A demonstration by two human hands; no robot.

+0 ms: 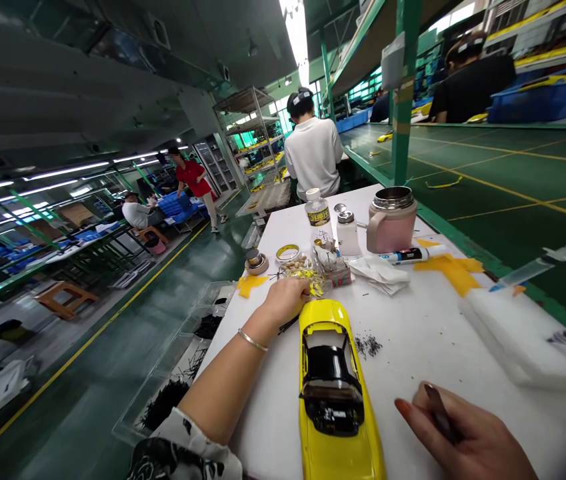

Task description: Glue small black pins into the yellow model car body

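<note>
A yellow toy car body (333, 365) with a black cabin lies lengthwise on the white worktop in front of me. My left hand (287, 300) is closed, its fingers curled down beside the car's far end, at the edge of a clear bag of small yellow parts (315, 283). Whatever those fingertips hold is hidden. My right hand (467, 427) rests low on the right, closed around dark metal tweezers (440, 410). Between the car and that hand, a scatter of tiny black pieces (369, 345) lies on the worktop.
A pink mug (393, 220), a clear bottle (319, 217), a small white jar (347, 233) and a tape roll (287, 253) stand at the back. White foam (527, 340) and syringes (537, 270) are right. Trays of black parts (165, 400) sit left. A person (313, 153) sits ahead.
</note>
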